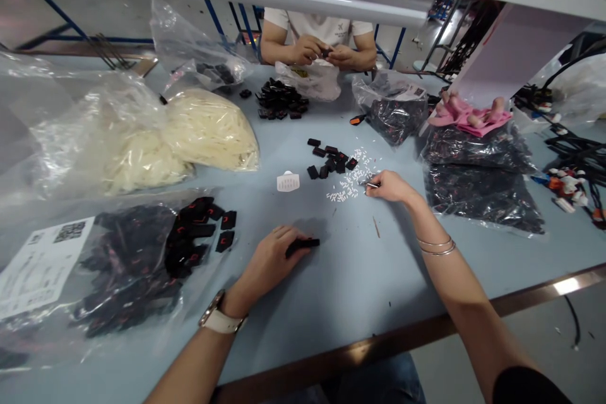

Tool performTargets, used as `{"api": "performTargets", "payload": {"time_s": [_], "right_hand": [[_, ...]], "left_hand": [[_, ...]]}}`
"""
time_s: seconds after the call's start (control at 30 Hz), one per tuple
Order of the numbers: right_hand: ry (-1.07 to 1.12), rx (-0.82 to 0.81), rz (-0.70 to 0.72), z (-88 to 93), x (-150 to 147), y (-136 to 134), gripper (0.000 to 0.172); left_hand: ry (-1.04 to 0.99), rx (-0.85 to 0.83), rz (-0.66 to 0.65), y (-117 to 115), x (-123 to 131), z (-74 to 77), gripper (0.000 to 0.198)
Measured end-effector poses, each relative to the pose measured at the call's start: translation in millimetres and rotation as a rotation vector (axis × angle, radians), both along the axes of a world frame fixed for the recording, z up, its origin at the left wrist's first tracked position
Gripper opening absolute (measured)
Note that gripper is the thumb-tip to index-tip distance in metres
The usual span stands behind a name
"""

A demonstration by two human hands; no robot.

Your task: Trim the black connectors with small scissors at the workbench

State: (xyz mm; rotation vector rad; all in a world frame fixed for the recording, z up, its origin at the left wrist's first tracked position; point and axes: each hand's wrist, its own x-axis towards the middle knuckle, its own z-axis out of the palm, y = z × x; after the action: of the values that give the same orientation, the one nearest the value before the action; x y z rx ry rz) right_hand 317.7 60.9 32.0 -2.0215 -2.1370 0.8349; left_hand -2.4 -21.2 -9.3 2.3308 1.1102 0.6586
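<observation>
Left of the pins (348, 186), a bag (57, 265) holds black clips (142, 252). The left hand (269, 262) grips one clip (303, 243); the right hand (391, 187) pinches a tool (372, 185) at the pins.

On the table (360, 290), the left hand (272, 262) holds a clip (303, 243) toward the front; a bag of clips (132, 265) lies to its left. Farther back and right, the right hand (391, 186) pinches a tool (372, 185) beside scattered pins (348, 184). Behind the pins lie loose clips (329, 161), with a cap (288, 182) to their left.
</observation>
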Motion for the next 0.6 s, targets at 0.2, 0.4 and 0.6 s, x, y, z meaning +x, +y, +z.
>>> {"api": "performTargets", "payload": {"time_s": [0.2,0.4,0.6], "right_hand": [[0.120,-0.025,0.021,-2.2,1.4,-0.3,0.019],[0.166,-0.036,0.016,-5.7,2.1,0.3,0.021],[0.129,0.003,-0.007,-4.9,1.0,-0.2,0.018]], "left_hand": [[-0.016,0.027,-0.009,0.3,-0.1,0.6,0.006],[-0.013,0.011,-0.008,0.3,-0.8,-2.2,0.007],[-0.017,-0.011,-0.001,0.9,-1.2,-2.1,0.007]]}}
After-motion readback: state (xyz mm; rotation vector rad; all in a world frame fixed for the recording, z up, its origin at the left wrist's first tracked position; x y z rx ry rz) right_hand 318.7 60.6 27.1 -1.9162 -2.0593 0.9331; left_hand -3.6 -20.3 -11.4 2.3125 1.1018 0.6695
